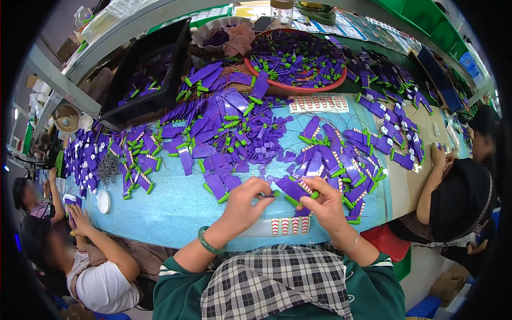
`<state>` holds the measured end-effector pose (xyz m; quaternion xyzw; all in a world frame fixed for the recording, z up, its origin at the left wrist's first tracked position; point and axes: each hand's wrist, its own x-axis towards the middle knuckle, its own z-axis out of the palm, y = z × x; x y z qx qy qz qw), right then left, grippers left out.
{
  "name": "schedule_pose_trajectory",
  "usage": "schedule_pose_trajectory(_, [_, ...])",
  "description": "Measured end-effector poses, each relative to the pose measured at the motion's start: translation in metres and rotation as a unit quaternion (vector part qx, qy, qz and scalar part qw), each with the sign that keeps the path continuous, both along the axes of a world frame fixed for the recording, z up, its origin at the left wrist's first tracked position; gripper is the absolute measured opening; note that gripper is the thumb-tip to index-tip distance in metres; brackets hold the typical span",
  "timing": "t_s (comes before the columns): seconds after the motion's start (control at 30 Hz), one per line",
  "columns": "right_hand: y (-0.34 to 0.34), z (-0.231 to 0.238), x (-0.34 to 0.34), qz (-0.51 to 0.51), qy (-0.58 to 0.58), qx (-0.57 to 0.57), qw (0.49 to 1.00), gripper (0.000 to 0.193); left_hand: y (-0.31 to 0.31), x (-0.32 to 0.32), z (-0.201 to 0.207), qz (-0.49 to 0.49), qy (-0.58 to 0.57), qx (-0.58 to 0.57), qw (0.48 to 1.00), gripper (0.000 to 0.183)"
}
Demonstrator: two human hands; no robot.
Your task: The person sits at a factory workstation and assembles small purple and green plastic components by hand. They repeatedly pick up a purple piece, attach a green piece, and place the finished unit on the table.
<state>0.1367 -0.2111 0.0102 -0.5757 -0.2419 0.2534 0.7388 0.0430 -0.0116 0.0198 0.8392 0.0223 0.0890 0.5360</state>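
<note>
I watch the right hand (326, 207) pinch a purple piece (291, 188), which a slack grip could drop, but cannot tell what the curled left hand (242, 207) holds.

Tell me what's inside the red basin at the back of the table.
Inside the red basin are many purple pieces with green ends, piled up; whatever lies underneath is hidden.

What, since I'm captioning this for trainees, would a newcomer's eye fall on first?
Probably the mass of purple pieces, many green-ended, spread across the blue table. Then the round red basin heaped with more at the far side, right of the black bin. At near centre, the right hand grips one purple-and-green piece.
</note>
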Motion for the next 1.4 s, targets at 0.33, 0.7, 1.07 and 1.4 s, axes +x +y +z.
schedule_pose_trajectory(0.33, [0.020, -0.007, -0.021, -0.071, -0.274, -0.102, 0.954, 0.043, -0.005, -0.021, -0.006, 0.106, -0.008, -0.451, 0.886, 0.018])
schedule_pose_trajectory(0.7, [0.003, 0.014, -0.002, 0.186, -0.262, -0.218, 0.922, 0.042, -0.016, -0.040, -0.020, 0.010, 0.134, -0.335, 0.933, 0.017])
schedule_pose_trajectory(1.07, [0.028, 0.013, 0.006, 0.212, -0.233, -0.065, 0.947, 0.038, 0.007, -0.035, 0.009, -0.042, 0.033, -0.130, 0.990, 0.012])
schedule_pose_trajectory(1.4, [0.048, 0.023, 0.045, 0.098, -0.649, -0.295, 0.695, 0.005, 0.040, -0.053, 0.029, 0.055, 0.106, -0.144, 0.982, 0.006])
